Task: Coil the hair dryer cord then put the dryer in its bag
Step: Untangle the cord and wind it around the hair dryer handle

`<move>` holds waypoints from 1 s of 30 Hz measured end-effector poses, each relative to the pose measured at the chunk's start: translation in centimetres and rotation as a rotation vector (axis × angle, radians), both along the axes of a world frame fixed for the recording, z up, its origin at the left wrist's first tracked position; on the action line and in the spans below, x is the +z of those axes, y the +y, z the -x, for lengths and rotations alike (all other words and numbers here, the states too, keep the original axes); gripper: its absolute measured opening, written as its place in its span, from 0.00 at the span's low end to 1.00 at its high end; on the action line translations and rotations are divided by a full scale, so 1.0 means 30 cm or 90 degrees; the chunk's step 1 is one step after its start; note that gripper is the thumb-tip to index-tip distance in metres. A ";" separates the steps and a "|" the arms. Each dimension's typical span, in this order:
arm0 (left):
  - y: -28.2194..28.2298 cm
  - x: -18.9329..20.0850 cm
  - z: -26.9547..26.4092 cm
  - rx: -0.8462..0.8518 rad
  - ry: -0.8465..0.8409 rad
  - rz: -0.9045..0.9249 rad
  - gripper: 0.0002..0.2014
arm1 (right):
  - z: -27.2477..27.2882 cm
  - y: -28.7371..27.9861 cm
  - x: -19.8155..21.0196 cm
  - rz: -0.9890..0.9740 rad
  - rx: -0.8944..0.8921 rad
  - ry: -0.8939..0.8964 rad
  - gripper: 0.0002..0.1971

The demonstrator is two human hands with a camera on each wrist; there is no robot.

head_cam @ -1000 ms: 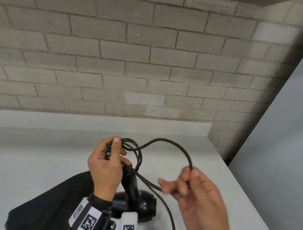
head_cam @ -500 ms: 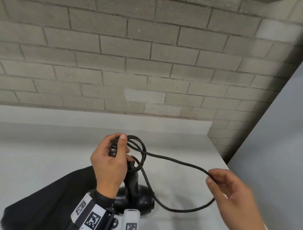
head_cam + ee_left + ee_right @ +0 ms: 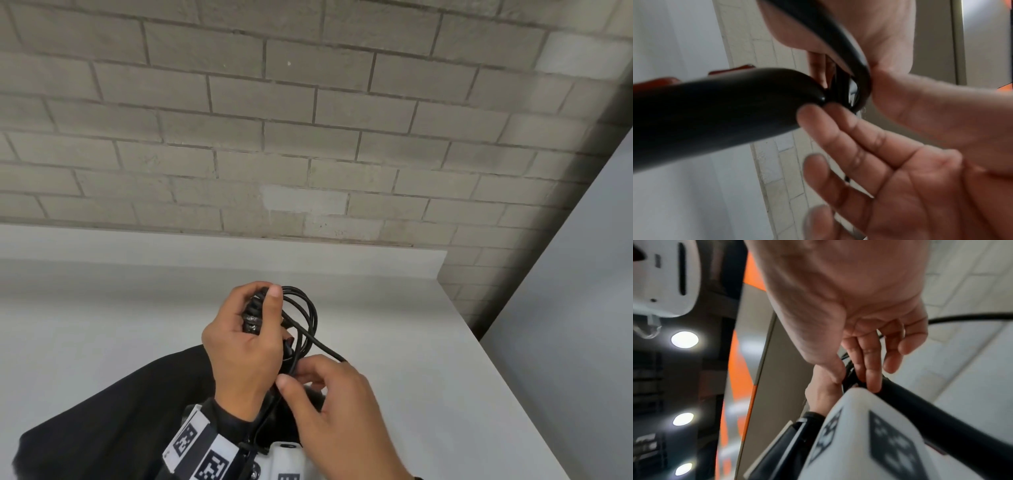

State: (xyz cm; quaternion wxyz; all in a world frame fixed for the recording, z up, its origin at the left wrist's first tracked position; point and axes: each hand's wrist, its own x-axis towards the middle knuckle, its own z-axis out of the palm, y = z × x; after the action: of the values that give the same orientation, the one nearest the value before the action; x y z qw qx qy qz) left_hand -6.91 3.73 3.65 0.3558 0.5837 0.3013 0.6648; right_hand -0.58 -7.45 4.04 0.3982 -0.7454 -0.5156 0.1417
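Note:
My left hand [image 3: 260, 308] grips the coiled loops of the black cord [image 3: 310, 308] together with the top of the black hair dryer's handle [image 3: 715, 113], thumb on top. The dryer's body [image 3: 284, 421] is mostly hidden between my hands. Just below, my right hand [image 3: 294, 377] pinches a strand of the cord against the handle [image 3: 920, 410]. A loose strand [image 3: 337, 356] runs from the coil under my right fingers. The black bag [image 3: 120, 404] lies flat on the table beneath my left forearm.
The white table [image 3: 411, 325] ends at an edge on the right, beside a grey panel [image 3: 565, 342]. A brick wall [image 3: 308, 137] rises behind the table's raised back lip. A marker cuff [image 3: 198, 445] sits on my left wrist.
My right hand has swung in from the right to meet my left hand, carrying the cord with it. The wide loose loop has closed up against the coil.

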 end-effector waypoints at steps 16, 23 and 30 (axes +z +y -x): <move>0.058 -0.012 0.032 0.029 0.004 0.044 0.12 | -0.180 -0.183 -0.007 -0.303 0.094 0.096 0.05; 0.067 -0.012 0.042 0.011 -0.004 0.064 0.10 | -0.324 -0.277 -0.078 -0.235 0.001 0.053 0.12; 0.053 -0.011 0.040 0.001 0.002 0.054 0.06 | -0.359 -0.216 -0.228 -0.155 -0.001 -0.166 0.29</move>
State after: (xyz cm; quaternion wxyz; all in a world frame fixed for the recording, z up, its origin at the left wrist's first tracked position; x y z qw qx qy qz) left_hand -8.11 5.30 3.34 0.3792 0.5688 0.3302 0.6509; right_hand 10.19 -13.93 -2.79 0.4154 -0.7040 -0.5757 -0.0203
